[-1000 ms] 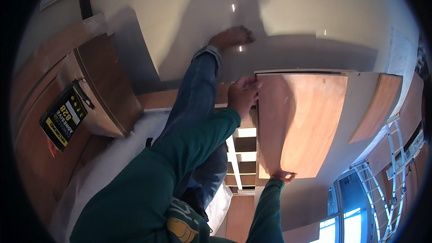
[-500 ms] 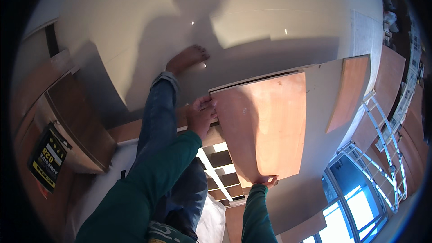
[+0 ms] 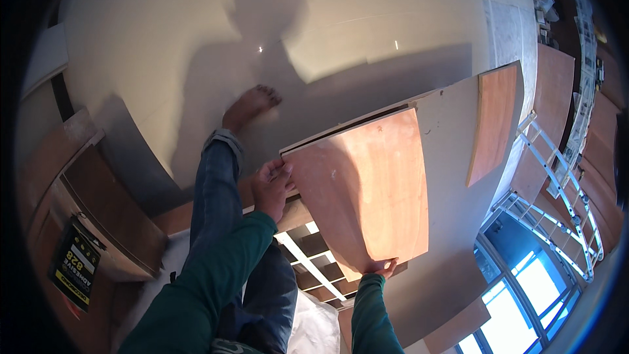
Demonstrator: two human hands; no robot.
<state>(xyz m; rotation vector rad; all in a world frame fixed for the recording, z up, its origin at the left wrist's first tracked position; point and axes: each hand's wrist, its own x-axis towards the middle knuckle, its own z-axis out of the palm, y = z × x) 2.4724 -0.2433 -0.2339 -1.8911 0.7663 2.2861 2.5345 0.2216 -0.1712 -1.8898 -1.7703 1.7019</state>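
Note:
A rectangular plywood panel (image 3: 386,190) with a pale reddish-brown face lies over a large grey-topped board surface (image 3: 449,124). My left hand (image 3: 272,190) grips the panel's left edge near its far corner, thumb on the upper side and fingers partly hidden. At the near edge, my right hand (image 3: 382,269) holds the panel with its thumb on top, the other fingers out of sight beneath. A dark gap runs along the panel's far edge, between it and the layer below. Beside the panel's left edge, an open wooden grid frame (image 3: 311,255) shows.
My bare foot (image 3: 252,106) rests on the beige floor (image 3: 367,0). A dark adhesive container (image 3: 75,265) and a brown wooden box (image 3: 108,190) stand at left. A narrow plywood piece (image 3: 493,124) lies right of the panel. Farther right are a metal ladder (image 3: 560,190) and bright windows (image 3: 524,308).
The view has turned slightly, shifting the scene. Both hands keep hold of the plywood panel at about the same places, and the left thumb shows more plainly now.

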